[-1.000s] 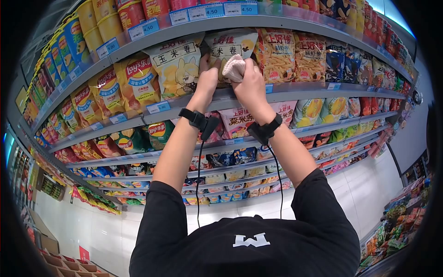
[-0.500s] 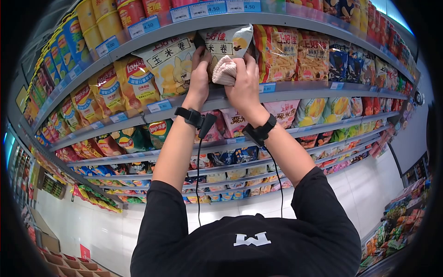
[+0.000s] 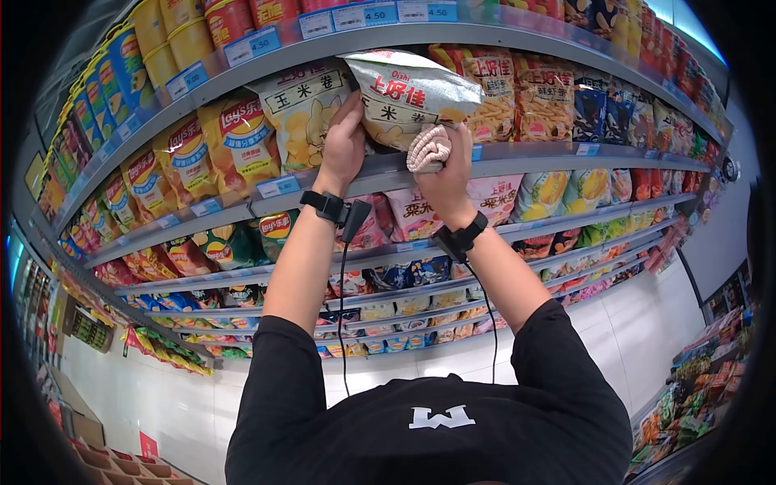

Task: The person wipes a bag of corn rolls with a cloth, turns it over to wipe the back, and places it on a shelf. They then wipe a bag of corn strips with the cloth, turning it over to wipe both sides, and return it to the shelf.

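Note:
A white and silver snack bag with red and black lettering leans out over the middle shelf, its top tilted to the right. My left hand is at its left side, fingers bent against the bag's edge and partly hidden. In my right hand a folded beige ribbed cloth is held, with the fingers up against the bag's lower right part. A matching snack bag stands just left of my left hand. Both wrists wear black straps with cables.
Yellow chip bags line the shelf to the left, and shrimp-stick bags stand to the right. The shelf edge with price tags runs below my hands. Canisters fill the shelf above. Pink bags sit below.
The snack bag has come forward and tilted right, showing more of its front. My right hand has moved right and down with the cloth; my left hand has shifted slightly down.

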`<state>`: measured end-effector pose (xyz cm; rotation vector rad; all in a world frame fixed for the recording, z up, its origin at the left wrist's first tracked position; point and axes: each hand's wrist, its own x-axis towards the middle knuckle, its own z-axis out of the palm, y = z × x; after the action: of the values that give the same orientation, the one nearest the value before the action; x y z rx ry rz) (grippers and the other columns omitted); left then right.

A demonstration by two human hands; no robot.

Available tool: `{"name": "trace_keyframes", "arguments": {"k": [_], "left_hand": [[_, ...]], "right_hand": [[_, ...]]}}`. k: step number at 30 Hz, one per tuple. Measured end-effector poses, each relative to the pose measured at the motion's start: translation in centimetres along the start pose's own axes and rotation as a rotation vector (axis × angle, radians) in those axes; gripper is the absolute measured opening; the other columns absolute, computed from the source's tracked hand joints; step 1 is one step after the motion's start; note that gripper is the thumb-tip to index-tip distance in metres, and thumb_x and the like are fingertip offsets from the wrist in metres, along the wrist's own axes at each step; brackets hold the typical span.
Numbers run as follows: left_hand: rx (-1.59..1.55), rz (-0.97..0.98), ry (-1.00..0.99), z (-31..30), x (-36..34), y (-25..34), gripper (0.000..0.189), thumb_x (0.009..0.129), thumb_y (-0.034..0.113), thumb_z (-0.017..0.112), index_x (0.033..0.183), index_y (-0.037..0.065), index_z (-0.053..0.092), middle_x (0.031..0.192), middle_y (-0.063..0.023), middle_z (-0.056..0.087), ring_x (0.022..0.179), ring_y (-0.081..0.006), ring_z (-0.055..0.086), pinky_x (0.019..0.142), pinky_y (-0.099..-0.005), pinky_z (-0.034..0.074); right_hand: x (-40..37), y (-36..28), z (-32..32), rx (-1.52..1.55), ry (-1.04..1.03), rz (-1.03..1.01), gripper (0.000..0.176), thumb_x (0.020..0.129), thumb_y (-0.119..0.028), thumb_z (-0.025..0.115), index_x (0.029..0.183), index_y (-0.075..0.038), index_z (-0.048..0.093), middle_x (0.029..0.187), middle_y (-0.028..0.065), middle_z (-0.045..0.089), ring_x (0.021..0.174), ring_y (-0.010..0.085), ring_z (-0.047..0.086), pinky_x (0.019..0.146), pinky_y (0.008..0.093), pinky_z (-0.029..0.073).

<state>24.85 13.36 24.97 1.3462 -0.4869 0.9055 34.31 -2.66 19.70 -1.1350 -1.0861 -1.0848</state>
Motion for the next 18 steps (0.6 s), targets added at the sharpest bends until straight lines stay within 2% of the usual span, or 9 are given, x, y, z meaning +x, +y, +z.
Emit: {"name": "trace_keyframes", "arguments": {"k": [3, 6, 10, 11, 12, 14, 15, 16, 18], "left_hand": [[0.233, 0.08, 0.027, 0.3, -0.5, -0.2, 0.045, 0.109, 0.016, 0.045, 0.147, -0.008, 0.047, 0.145, -0.0131, 0.056, 0.136, -0.0193, 0.048, 0.117, -0.0323, 0.033], [0.334, 0.082, -0.008, 0.9, -0.7, 0.2, 0.047, 0.109, 0.019, 0.048, 0.148, -0.006, 0.046, 0.148, -0.0111, 0.053, 0.136, -0.0183, 0.047, 0.116, -0.0306, 0.032], [0.484, 0.173, -0.057, 2.1, -1.9, 0.4, 0.046, 0.107, 0.017, 0.051, 0.149, -0.001, 0.043, 0.153, -0.0138, 0.046, 0.14, -0.026, 0.044, 0.117, -0.0364, 0.031], [0.559, 0.245, -0.092, 2.2, -2.3, 0.4, 0.047, 0.106, 0.017, 0.052, 0.149, 0.0, 0.042, 0.154, -0.0158, 0.043, 0.141, -0.0299, 0.043, 0.118, -0.039, 0.03], [0.561, 0.246, -0.093, 2.4, -2.7, 0.7, 0.047, 0.106, 0.017, 0.052, 0.149, 0.0, 0.042, 0.154, -0.0158, 0.043, 0.141, -0.0299, 0.043, 0.118, -0.039, 0.03], [0.765, 0.383, -0.106, 3.0, -3.6, 1.3, 0.047, 0.106, 0.021, 0.053, 0.148, 0.002, 0.042, 0.156, -0.0197, 0.039, 0.143, -0.0369, 0.04, 0.119, -0.0421, 0.029], [0.815, 0.331, -0.072, 2.8, -4.2, 1.7, 0.058, 0.102, 0.035, 0.063, 0.146, 0.003, 0.043, 0.153, -0.0219, 0.04, 0.141, -0.039, 0.042, 0.117, -0.0433, 0.031], [0.814, 0.33, -0.075, 2.6, -4.5, 2.0, 0.058, 0.102, 0.035, 0.063, 0.146, 0.003, 0.043, 0.153, -0.0219, 0.04, 0.141, -0.039, 0.042, 0.117, -0.0433, 0.031], [0.827, 0.436, -0.125, 2.2, -4.9, 2.5, 0.075, 0.092, 0.048, 0.074, 0.145, 0.003, 0.045, 0.149, -0.0227, 0.043, 0.14, -0.0386, 0.043, 0.115, -0.0454, 0.035]], "right_hand": [[-0.4, 0.4, 0.5, 0.125, 0.07, 0.104, 0.045, 0.076, 0.0, 0.074, 0.117, 0.003, 0.055, 0.113, 0.0193, 0.061, 0.1, 0.038, 0.061, 0.096, 0.0432, 0.047], [-1.0, 0.8, 0.1, 0.155, 0.073, 0.109, 0.039, 0.074, -0.004, 0.077, 0.109, 0.0, 0.059, 0.113, 0.022, 0.057, 0.101, 0.0448, 0.055, 0.094, 0.0491, 0.045], [-2.7, 1.3, 0.1, 0.283, 0.145, 0.202, 0.038, 0.076, -0.005, 0.079, 0.107, 0.0, 0.058, 0.102, 0.0158, 0.057, 0.099, 0.0376, 0.058, 0.088, 0.0435, 0.047], [-3.0, 1.2, -0.1, 0.306, 0.127, 0.212, 0.041, 0.08, -0.008, 0.08, 0.113, -0.001, 0.057, 0.108, 0.0125, 0.059, 0.101, 0.0308, 0.06, 0.09, 0.0399, 0.048], [-3.6, 1.7, -0.1, 0.308, 0.129, 0.212, 0.041, 0.08, -0.008, 0.08, 0.113, -0.001, 0.057, 0.108, 0.0125, 0.059, 0.101, 0.0308, 0.06, 0.09, 0.0399, 0.048], [-5.1, 2.7, -0.2, 1.088, 0.112, 0.704, 0.048, 0.083, -0.013, 0.081, 0.121, -0.002, 0.055, 0.112, 0.0098, 0.061, 0.101, 0.0252, 0.062, 0.093, 0.0381, 0.05], [-3.3, 0.6, -1.4, 1.393, 0.098, 0.786, 0.052, 0.086, -0.013, 0.081, 0.128, -0.002, 0.052, 0.117, 0.0101, 0.062, 0.101, 0.0216, 0.063, 0.093, 0.0354, 0.051], [-2.3, -0.7, -1.8, 1.391, 0.101, 0.787, 0.052, 0.086, -0.013, 0.081, 0.128, -0.002, 0.052, 0.117, 0.0101, 0.062, 0.101, 0.0216, 0.063, 0.093, 0.0354, 0.051], [-1.0, -2.5, -2.1, 1.665, 0.264, 0.893, 0.053, 0.085, -0.009, 0.08, 0.129, -0.002, 0.051, 0.115, 0.0129, 0.064, 0.099, 0.0215, 0.065, 0.089, 0.0352, 0.052]]}}
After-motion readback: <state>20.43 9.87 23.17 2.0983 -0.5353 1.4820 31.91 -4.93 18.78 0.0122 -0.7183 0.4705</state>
